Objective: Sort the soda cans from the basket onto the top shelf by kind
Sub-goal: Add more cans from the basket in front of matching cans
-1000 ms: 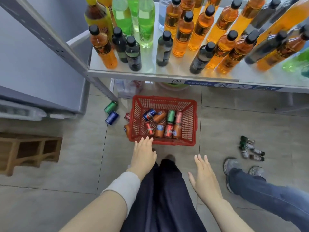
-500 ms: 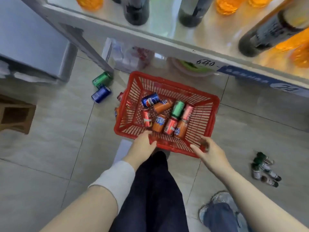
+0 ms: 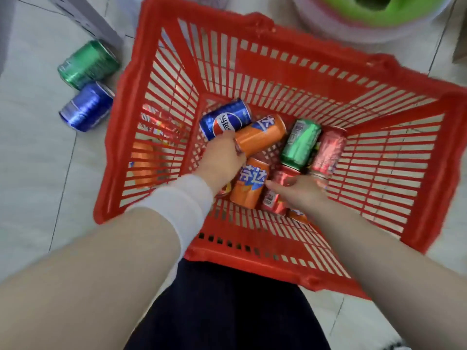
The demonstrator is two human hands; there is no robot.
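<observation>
The red basket [image 3: 252,251] sits on a floor of pale tiles [image 3: 32,173], and your dark trousers [image 3: 227,311] reach its near rim. Left of the basket a green can [image 3: 88,63] and a blue can [image 3: 87,106] lie on their sides, touching; a grey shelf leg [image 3: 86,16] stands beyond them. Past the basket's far right corner shows a green-and-white tub [image 3: 379,13].

Inside the basket the soda cans lie flat: a blue Pepsi can [image 3: 225,118], two orange cans [image 3: 262,135] [image 3: 250,183], a green Sprite can [image 3: 300,141] and red cans [image 3: 329,150].

Half a second ago both your hands held the basket's near rim. Now they are down among the cans, which have not shifted. Your left hand [image 3: 222,157] lies between the Pepsi can and an orange one, its fingers hidden, so you cannot tell what it holds. Your right hand [image 3: 300,193] lays a forefinger across a red can; any grip is unclear.
</observation>
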